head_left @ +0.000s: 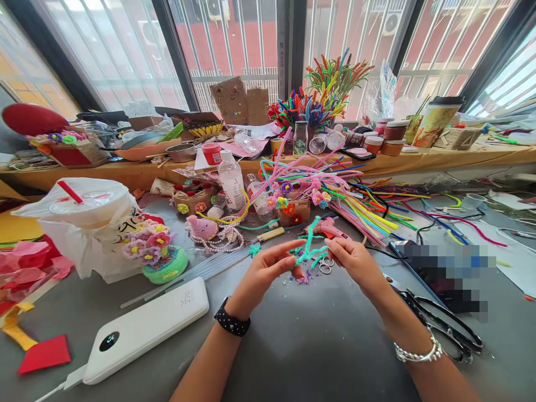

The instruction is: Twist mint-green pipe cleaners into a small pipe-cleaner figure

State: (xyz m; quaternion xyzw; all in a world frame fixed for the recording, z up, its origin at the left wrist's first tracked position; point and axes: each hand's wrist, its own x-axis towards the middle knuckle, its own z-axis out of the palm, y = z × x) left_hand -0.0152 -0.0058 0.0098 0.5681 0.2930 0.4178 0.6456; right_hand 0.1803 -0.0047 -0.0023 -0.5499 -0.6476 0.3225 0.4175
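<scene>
Between my two hands is a bent teal pipe cleaner [309, 240], with one piece sticking up and others spreading sideways. My left hand [272, 268] pinches its lower left part, index finger stretched along it. My right hand [352, 259] has thumb and forefinger closed on the right end of the pipe cleaner. Just behind lies a pink glue gun [329, 228]. Under the hands are scissors [326, 267], partly hidden, and small purple scraps [305, 277]. A small teal flower shape [254, 250] rests left of my left hand.
Behind the hands lies a bundle of coloured pipe cleaners [360, 215]. On the left are a white power bank [151, 329], a bagged drink cup [90, 209] and a green crocheted flower pot [167, 267]. Eyeglasses [450, 324] and a phone [431, 273] lie right. Glue sticks [196, 273] lie left of centre.
</scene>
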